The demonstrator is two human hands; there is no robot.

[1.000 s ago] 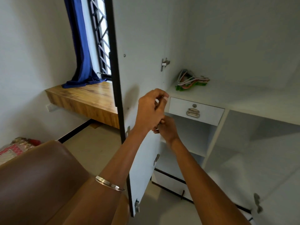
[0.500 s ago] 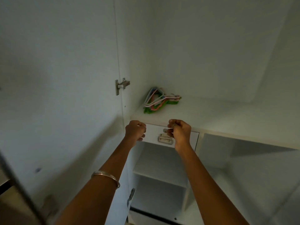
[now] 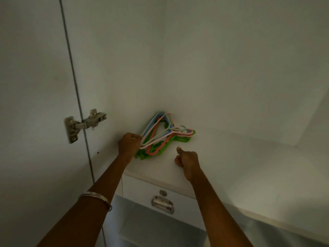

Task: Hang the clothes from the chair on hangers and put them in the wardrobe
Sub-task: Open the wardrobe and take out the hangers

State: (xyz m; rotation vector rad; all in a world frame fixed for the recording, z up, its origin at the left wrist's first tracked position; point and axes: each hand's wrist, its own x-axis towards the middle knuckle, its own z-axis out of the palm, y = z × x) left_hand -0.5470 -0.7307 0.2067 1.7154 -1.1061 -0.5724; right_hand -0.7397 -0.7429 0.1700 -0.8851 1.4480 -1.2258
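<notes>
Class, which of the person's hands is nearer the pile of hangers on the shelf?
Left. The left hand touches the hangers at their left edge; the right hand is curled just right of them, apart.

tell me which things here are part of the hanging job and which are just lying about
Part of the job:
- pile of coloured hangers on the wardrobe shelf
- left hand, gripping the pile's near end
- right hand, curled, holding nothing

Just there:
- drawer with its metal handle
- door hinge
- bangle on the left wrist
</notes>
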